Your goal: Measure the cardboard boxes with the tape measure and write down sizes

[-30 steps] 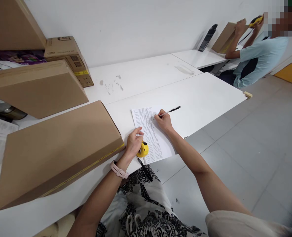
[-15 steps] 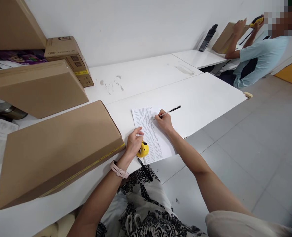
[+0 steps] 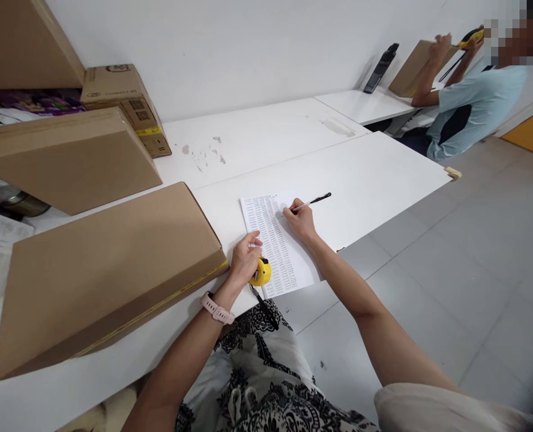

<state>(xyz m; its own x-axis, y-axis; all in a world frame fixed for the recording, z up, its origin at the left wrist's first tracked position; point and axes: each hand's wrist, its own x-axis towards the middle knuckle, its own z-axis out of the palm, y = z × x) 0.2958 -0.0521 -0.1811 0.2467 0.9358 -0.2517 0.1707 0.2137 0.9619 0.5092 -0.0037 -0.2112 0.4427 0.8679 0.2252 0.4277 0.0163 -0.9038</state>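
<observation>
Almost nothing has moved: the right hand [image 3: 301, 222] pinches a pen [image 3: 314, 200] at paper [image 3: 273, 240] on the table [image 3: 383, 174], the left hand [image 3: 245, 258] touches a tape measure [image 3: 263, 275], grip unclear, with writing done or left too tiny to see.

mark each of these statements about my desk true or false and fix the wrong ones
1. The right grip holds a pen at the printed sheet. True.
2. The yellow tape measure is beside the right grip. False: it is at the left grip.
3. A pale pink wristband is on the left wrist. True.
4. The nearest cardboard box lies to the right of the printed sheet. False: it lies to the left.
5. A dark bottle stands near the co-worker. True.
</observation>
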